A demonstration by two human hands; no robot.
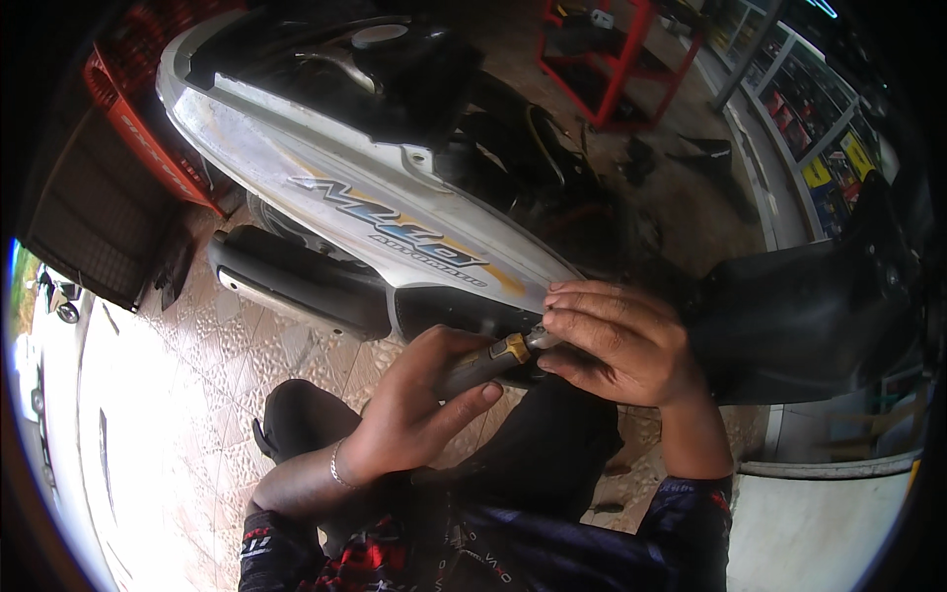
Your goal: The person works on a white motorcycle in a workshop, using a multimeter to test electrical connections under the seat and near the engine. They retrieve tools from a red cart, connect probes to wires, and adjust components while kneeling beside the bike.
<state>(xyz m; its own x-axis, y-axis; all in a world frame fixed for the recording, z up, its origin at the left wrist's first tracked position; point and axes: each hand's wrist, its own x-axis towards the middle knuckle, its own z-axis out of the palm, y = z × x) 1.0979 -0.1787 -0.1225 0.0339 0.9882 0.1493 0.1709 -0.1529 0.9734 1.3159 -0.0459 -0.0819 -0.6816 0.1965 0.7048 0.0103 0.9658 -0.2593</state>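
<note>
My left hand [419, 400] is wrapped round the thick grey handle of a screwdriver [480, 366] with a yellow collar. Its metal front end points right and runs in under the fingers of my right hand [621, 345]. Those fingers are bent, with the thumb below, closed about the tool's tip by the lower rear edge of a white scooter side panel [266, 143]. What lies at the very tip is hidden by the right fingers. The panel has grey lettering and yellow streaks, and stretches away to the upper left.
Below the panel sits a dark muffler [301, 286]. A large black plastic part [789, 321] stands close on the right. Farther off are a red tool cart [614, 89], a red metal rack [153, 143] and glass display shelves [804, 104]. Patterned tiles [232, 370] cover the floor.
</note>
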